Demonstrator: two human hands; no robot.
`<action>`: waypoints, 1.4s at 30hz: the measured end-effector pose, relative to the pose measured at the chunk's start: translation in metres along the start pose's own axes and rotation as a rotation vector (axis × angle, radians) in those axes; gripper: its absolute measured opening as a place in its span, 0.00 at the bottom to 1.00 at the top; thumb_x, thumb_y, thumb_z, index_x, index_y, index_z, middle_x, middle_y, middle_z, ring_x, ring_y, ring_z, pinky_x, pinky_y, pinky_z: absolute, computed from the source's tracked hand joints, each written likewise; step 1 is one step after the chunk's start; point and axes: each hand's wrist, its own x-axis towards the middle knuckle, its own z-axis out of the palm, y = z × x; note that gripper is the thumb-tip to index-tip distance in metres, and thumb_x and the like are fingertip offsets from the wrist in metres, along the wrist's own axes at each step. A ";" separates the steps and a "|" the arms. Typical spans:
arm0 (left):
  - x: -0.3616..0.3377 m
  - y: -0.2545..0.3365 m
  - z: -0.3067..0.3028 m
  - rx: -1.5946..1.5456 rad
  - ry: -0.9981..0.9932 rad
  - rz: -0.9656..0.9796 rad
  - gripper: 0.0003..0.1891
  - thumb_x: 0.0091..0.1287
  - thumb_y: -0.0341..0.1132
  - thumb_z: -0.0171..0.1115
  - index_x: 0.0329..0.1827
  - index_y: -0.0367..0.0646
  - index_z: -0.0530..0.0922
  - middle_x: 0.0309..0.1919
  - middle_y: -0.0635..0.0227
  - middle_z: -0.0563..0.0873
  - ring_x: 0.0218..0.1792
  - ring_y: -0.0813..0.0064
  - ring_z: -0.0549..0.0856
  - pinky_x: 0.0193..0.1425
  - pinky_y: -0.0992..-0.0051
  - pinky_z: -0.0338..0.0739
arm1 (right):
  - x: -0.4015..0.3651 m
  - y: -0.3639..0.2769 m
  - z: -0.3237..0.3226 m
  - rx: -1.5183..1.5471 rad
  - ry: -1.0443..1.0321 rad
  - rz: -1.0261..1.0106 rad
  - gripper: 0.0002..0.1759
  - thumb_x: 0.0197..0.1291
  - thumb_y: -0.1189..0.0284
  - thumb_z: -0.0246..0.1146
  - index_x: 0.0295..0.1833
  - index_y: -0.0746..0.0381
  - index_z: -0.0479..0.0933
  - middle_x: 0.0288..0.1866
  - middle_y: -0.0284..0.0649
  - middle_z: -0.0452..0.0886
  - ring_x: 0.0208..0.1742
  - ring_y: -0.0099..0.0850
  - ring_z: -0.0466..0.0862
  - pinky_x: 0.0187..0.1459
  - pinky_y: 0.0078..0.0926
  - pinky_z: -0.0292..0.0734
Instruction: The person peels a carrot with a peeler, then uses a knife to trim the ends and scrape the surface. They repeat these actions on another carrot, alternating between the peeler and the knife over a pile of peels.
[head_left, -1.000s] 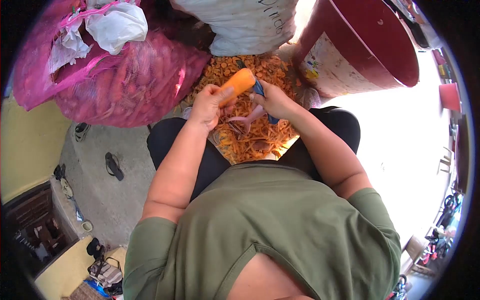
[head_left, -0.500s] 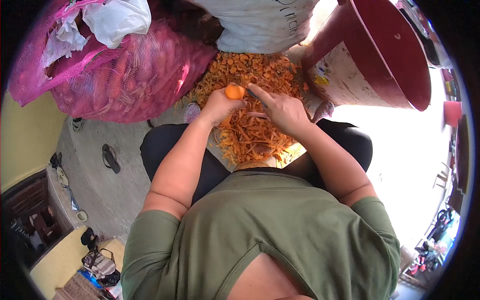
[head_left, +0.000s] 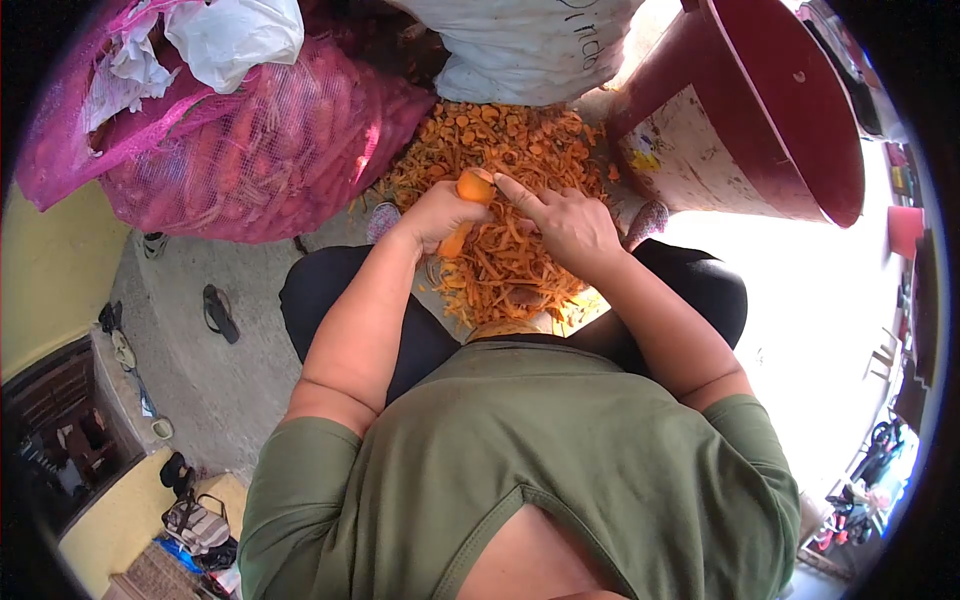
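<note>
Over the heap of peelings, my left hand [head_left: 436,216] is closed around a peeled orange carrot [head_left: 474,187]. The carrot's thick end points away from me, and its lower part [head_left: 457,240] shows below my fingers. My right hand [head_left: 572,228] is closed on a knife, its index finger stretched along to the carrot's top end. Most of the knife is covered by that hand, and its blade is barely visible at the carrot. Beneath both hands lies a pile of carrot peelings and cut ends [head_left: 510,262] on the floor between my legs.
A pink mesh sack [head_left: 250,150] full of carrots stands at the left. Straight ahead is a white sack [head_left: 530,50] with writing. A large dark red tub [head_left: 670,150] leans at the right. A flip-flop [head_left: 220,314] lies on the concrete floor.
The knife blade, plainly visible beside the carrot before, is now mostly hidden at its top end. The carrot has tilted slightly right, and more of its lower part shows.
</note>
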 end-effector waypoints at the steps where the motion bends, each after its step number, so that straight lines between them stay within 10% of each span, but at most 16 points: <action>1: 0.000 -0.001 -0.001 -0.082 -0.038 -0.029 0.11 0.49 0.29 0.61 0.37 0.38 0.74 0.27 0.69 0.78 0.26 0.78 0.77 0.29 0.79 0.71 | -0.001 0.000 0.000 0.008 0.011 -0.004 0.43 0.47 0.73 0.57 0.69 0.41 0.49 0.31 0.38 0.77 0.31 0.36 0.79 0.27 0.33 0.75; 7: -0.001 0.001 -0.003 -0.284 -0.183 -0.092 0.08 0.48 0.28 0.60 0.31 0.37 0.74 0.24 0.68 0.78 0.25 0.79 0.77 0.28 0.77 0.70 | -0.006 0.000 0.002 0.014 0.047 0.017 0.41 0.48 0.71 0.58 0.69 0.40 0.51 0.29 0.37 0.76 0.30 0.35 0.78 0.25 0.32 0.75; 13: 0.008 -0.003 0.017 0.276 0.151 0.134 0.08 0.48 0.27 0.61 0.30 0.39 0.73 0.22 0.67 0.76 0.22 0.77 0.76 0.24 0.75 0.70 | -0.009 0.000 0.019 -0.012 0.035 0.100 0.40 0.47 0.72 0.59 0.67 0.40 0.54 0.27 0.36 0.75 0.29 0.35 0.78 0.26 0.31 0.75; 19: 0.000 -0.001 -0.001 -0.625 -0.397 -0.138 0.06 0.47 0.27 0.60 0.28 0.39 0.73 0.20 0.67 0.76 0.21 0.77 0.76 0.21 0.77 0.69 | -0.010 0.003 0.006 0.045 0.087 0.077 0.41 0.46 0.75 0.57 0.67 0.39 0.54 0.28 0.36 0.75 0.28 0.35 0.78 0.25 0.31 0.75; 25: 0.007 -0.005 0.016 0.271 0.100 0.189 0.06 0.48 0.26 0.60 0.27 0.40 0.71 0.19 0.69 0.74 0.21 0.78 0.75 0.23 0.77 0.69 | -0.009 0.004 0.026 -0.007 0.056 0.103 0.40 0.47 0.74 0.56 0.68 0.41 0.54 0.27 0.36 0.76 0.27 0.34 0.78 0.25 0.31 0.74; 28: 0.001 -0.005 0.008 -0.506 -0.209 -0.074 0.07 0.49 0.27 0.61 0.28 0.39 0.72 0.21 0.69 0.75 0.22 0.79 0.75 0.26 0.77 0.70 | -0.007 0.009 0.026 -0.014 0.007 0.089 0.37 0.49 0.71 0.55 0.68 0.45 0.54 0.24 0.37 0.77 0.24 0.32 0.79 0.24 0.31 0.73; 31: -0.003 0.006 0.009 -0.243 -0.395 -0.048 0.11 0.49 0.30 0.64 0.34 0.36 0.74 0.28 0.67 0.79 0.27 0.76 0.78 0.33 0.76 0.73 | -0.002 0.013 0.033 0.032 -0.186 0.164 0.37 0.50 0.70 0.56 0.68 0.48 0.55 0.24 0.37 0.79 0.25 0.33 0.80 0.26 0.32 0.73; 34: 0.010 -0.008 0.017 0.186 0.006 0.269 0.18 0.49 0.34 0.66 0.41 0.34 0.75 0.34 0.64 0.81 0.33 0.73 0.80 0.41 0.75 0.74 | -0.004 0.012 0.032 0.105 -0.162 0.245 0.36 0.49 0.68 0.59 0.66 0.50 0.56 0.25 0.38 0.79 0.26 0.35 0.80 0.28 0.33 0.73; 42: 0.018 -0.015 0.000 0.496 0.236 0.129 0.23 0.43 0.39 0.69 0.41 0.35 0.77 0.34 0.57 0.83 0.36 0.67 0.82 0.42 0.72 0.74 | -0.004 0.010 0.026 0.115 0.139 0.074 0.29 0.52 0.68 0.59 0.62 0.50 0.62 0.32 0.38 0.79 0.32 0.37 0.78 0.29 0.32 0.75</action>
